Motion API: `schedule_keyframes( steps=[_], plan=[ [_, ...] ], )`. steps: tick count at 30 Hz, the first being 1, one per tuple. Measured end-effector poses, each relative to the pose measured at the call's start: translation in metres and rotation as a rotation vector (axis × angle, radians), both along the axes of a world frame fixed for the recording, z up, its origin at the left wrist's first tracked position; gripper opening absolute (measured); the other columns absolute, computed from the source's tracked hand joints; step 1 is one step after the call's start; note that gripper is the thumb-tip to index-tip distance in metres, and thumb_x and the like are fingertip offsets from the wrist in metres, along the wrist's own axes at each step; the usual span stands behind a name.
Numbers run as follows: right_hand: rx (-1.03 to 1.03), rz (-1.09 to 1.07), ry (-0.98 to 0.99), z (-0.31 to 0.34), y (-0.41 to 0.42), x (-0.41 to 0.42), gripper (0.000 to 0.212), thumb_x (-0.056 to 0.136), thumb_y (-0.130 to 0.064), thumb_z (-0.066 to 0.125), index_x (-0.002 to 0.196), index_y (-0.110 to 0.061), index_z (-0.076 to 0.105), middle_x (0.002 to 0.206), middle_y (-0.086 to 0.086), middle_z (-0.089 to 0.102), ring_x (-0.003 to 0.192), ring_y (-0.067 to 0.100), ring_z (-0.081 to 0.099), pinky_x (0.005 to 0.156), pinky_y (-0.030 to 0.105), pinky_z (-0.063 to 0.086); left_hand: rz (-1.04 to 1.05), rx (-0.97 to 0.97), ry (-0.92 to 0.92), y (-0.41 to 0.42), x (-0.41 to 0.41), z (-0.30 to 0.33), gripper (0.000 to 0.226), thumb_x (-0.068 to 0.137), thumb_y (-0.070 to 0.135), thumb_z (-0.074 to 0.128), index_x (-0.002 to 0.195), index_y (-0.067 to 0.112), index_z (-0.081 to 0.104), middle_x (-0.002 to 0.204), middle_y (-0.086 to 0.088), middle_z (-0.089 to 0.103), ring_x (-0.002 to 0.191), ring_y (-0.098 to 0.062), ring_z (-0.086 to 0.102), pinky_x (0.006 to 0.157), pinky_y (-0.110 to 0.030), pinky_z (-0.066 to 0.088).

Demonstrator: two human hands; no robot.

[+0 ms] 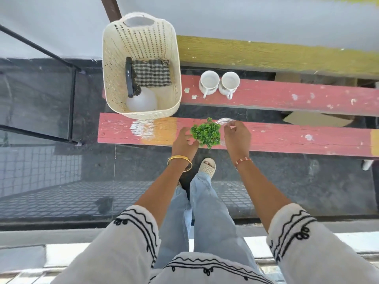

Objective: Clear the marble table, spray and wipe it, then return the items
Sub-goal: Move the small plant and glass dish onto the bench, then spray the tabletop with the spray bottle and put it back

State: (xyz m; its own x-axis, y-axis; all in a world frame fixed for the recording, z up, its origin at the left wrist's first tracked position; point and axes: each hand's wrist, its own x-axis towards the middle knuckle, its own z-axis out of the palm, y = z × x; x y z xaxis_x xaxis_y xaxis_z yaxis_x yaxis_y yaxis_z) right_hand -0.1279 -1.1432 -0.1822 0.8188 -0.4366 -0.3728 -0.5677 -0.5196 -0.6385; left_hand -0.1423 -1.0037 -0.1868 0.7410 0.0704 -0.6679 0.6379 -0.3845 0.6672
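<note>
View: your single head camera looks steeply down, wide-angle, past your forearms.
Facing: toward the red bench (266, 138) ahead, near.
Nearness: your white sleeves (320, 242) fill the bottom edge.

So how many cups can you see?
2. The left cup and the right cup stand side by side on the far red plank, right of the basket. None seems hidden.

Daylit red-painted wooden planks (287, 138) cross a dark stone floor (307, 181) below a pale wall (246, 17).
</note>
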Motion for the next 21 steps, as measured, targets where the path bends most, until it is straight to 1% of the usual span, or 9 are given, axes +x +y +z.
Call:
schedule_keyframes(
  steps=[2, 5, 7, 9, 12, 16, 17, 19, 21],
  plan=[
    [0.016, 0.033, -0.014, 0.011, 0.009, 0.001, 0.024, 0.091, -0.02, 0.05, 0.102, -0.005, 0.065, 0.09, 0.01, 0.069, 0.079, 0.018, 0.057, 0.074, 0.03, 0.045, 0.001, -0.005, -0.02, 0.005, -0.005, 0.015, 0.045, 0.087, 0.009, 0.054, 0.13, 0.013, 0.043, 0.13, -0.011, 0.056, 0.118, -0.024, 0.055, 0.097, -0.03, 0.043],
    [0.045, 0.07, -0.05, 0.036, 0.028, 0.007, 0.024, 0.091, -0.024, 0.05, 0.1, -0.008, 0.066, 0.093, 0.008, 0.071, 0.083, 0.02, 0.061, 0.078, 0.033, 0.049, 0.07, -0.011, -0.066, 0.019, -0.011, 0.042, 0.035, 0.087, 0.008, 0.052, 0.122, 0.011, 0.051, 0.125, -0.01, 0.06, 0.113, -0.021, 0.057, 0.09, -0.024, 0.043],
    [0.079, 0.108, -0.081, 0.054, 0.043, 0.012, 0.023, 0.092, -0.023, 0.052, 0.101, -0.006, 0.065, 0.096, 0.008, 0.07, 0.085, 0.019, 0.06, 0.077, 0.029, 0.047, 0.134, -0.018, -0.093, 0.032, -0.013, 0.06, 0.031, 0.087, 0.009, 0.052, 0.118, 0.01, 0.054, 0.121, -0.01, 0.063, 0.109, -0.021, 0.059, 0.089, -0.024, 0.044],
    [0.095, 0.169, -0.115, 0.069, 0.058, 0.015, 0.02, 0.091, -0.018, 0.052, 0.098, -0.003, 0.064, 0.094, 0.01, 0.069, 0.082, 0.017, 0.057, 0.073, 0.023, 0.04, 0.192, -0.011, -0.117, 0.048, -0.015, 0.079, 0.029, 0.087, 0.009, 0.052, 0.115, 0.01, 0.056, 0.118, -0.01, 0.064, 0.106, -0.022, 0.06, 0.092, -0.028, 0.045],
    [0.124, 0.219, -0.149, 0.088, 0.081, 0.019, 0.016, 0.089, -0.013, 0.055, 0.091, 0.001, 0.063, 0.089, 0.015, 0.067, 0.083, 0.025, 0.058, 0.075, 0.029, 0.043, 0.245, 0.024, -0.161, 0.075, -0.018, 0.1, 0.026, 0.086, 0.009, 0.052, 0.112, 0.01, 0.058, 0.115, -0.01, 0.065, 0.104, -0.023, 0.06, 0.089, -0.026, 0.043],
    [0.136, 0.345, -0.14, 0.101, 0.106, 0.031, 0.007, 0.085, -0.011, 0.058, 0.079, -0.013, 0.06, 0.082, 0.008, 0.064, 0.085, 0.025, 0.057, 0.077, 0.029, 0.044, 0.328, 0.06, -0.195, 0.109, -0.012, 0.118, 0.026, 0.088, 0.009, 0.052, 0.113, 0.009, 0.058, 0.114, -0.012, 0.065, 0.105, -0.026, 0.06, 0.084, -0.026, 0.043],
    [0.141, 0.373, -0.13, 0.101, 0.109, 0.034, 0.004, 0.085, -0.012, 0.06, 0.086, -0.015, 0.062, 0.092, 0.009, 0.067, 0.091, 0.024, 0.059, 0.081, 0.028, 0.044, 0.327, 0.081, -0.2, 0.115, -0.008, 0.12, 0.027, 0.088, 0.01, 0.052, 0.114, 0.009, 0.057, 0.113, -0.012, 0.066, 0.105, -0.026, 0.06, 0.083, -0.025, 0.042],
    [0.109, 0.434, -0.112, 0.103, 0.119, 0.045, 0.028, 0.084, -0.014, 0.062, 0.112, -0.009, 0.063, 0.111, 0.014, 0.064, 0.103, 0.023, 0.059, 0.086, 0.024, 0.04, 0.327, 0.114, -0.204, 0.128, 0.003, 0.127, 0.029, 0.088, 0.01, 0.049, 0.117, 0.009, 0.056, 0.115, -0.012, 0.065, 0.106, -0.027, 0.06, 0.084, -0.026, 0.042],
    [0.097, 0.482, -0.084, 0.104, 0.128, 0.057, 0.045, 0.083, -0.014, 0.064, 0.126, -0.006, 0.055, 0.12, 0.014, 0.059, 0.112, 0.023, 0.055, 0.089, 0.024, 0.038, 0.326, 0.122, -0.214, 0.136, 0.015, 0.13, 0.031, 0.088, 0.01, 0.048, 0.118, 0.01, 0.055, 0.119, -0.012, 0.064, 0.107, -0.029, 0.06, 0.091, -0.032, 0.046]
  ],
)
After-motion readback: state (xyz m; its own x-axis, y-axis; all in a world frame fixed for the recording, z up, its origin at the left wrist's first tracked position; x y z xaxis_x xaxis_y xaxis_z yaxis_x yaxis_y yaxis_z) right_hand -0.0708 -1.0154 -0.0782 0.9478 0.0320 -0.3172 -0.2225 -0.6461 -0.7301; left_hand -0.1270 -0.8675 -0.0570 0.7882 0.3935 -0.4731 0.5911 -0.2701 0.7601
